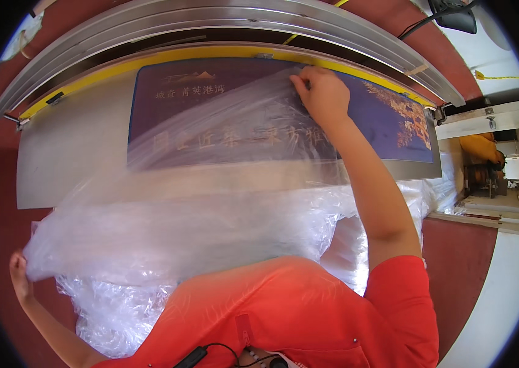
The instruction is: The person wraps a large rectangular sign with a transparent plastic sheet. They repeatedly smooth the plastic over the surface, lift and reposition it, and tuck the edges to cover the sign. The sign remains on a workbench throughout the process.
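A sheet of clear plastic film (167,227) stretches slantwise in front of me, pulled out between my two hands. At the lower left my left hand (20,273) is closed on a gathered corner of it. My right hand (324,92), fingers pinched, grips the film's far edge near the top of a dark purple printed panel (388,129). Through the film, the panel's gold lettering shows hazily; gold blossoms decorate its right end. Under the panel lies a grey sheet (75,147), bare at the left.
Beyond the panel runs a yellow strip (106,72) with small clips, and behind it a long curved-looking metal rail (241,15). Crumpled clear plastic (112,316) is heaped between the table and my body. A doorway with a room behind it opens at the right.
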A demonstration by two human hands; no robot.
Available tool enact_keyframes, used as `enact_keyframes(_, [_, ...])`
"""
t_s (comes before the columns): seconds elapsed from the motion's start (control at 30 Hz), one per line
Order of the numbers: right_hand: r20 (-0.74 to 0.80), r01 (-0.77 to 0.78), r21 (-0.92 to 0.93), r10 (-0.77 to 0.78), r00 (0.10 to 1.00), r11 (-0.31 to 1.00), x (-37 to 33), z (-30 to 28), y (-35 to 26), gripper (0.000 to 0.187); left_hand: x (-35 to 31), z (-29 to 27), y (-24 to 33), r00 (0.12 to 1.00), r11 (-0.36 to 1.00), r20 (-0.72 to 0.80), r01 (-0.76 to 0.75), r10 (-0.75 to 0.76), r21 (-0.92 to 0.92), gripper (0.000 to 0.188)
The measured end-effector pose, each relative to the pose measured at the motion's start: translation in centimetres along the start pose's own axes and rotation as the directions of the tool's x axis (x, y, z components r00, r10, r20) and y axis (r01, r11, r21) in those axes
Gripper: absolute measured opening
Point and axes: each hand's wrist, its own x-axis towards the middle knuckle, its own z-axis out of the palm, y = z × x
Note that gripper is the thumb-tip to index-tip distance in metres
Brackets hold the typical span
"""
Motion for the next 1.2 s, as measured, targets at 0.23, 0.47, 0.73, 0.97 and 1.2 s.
enact_keyframes(0.23, [-0.125, -0.250, 0.096, 0.261, 0.957, 0.963, 0.7, 1.4, -0.2, 0.033, -0.3, 4.5, -0.2, 0.972, 0.973, -0.127, 0.209, -0.196, 0.096, 0.016])
enact_keyframes(0.47, [0.030, -0.191, 0.943, 0.501, 0.865, 0.273, -0.6, 0.8, 2.0, 0.018, 12.3, 12.4, 4.4, 0.809, 0.962, -0.588, -0.164, 0.004, -0.220, 0.024])
enact_keyframes(0.73, [-0.026, -0.347, 0.862, 0.716, 0.698, 0.370, 2.9, -1.1, 12.5, 0.018, 32.4, 19.7, 5.2, 0.774, 0.966, -0.580, -0.175, 0.255, 0.190, 0.038])
enact_keyframes(0.97, [0.099, -0.553, 0.738, 0.749, 0.655, 0.386, 2.3, 0.5, 16.0, 0.029, 33.8, 23.6, 6.6, 0.793, 0.936, -0.600, 0.125, 0.106, 0.330, 0.059])
enact_keyframes(1.2, [0.139, -0.583, 0.736, 0.766, 0.628, 0.344, 2.9, 0.0, 15.7, 0.041, 37.0, 19.0, 2.7, 0.838, 0.570, -0.453, 0.221, 0.303, 0.791, 0.055])
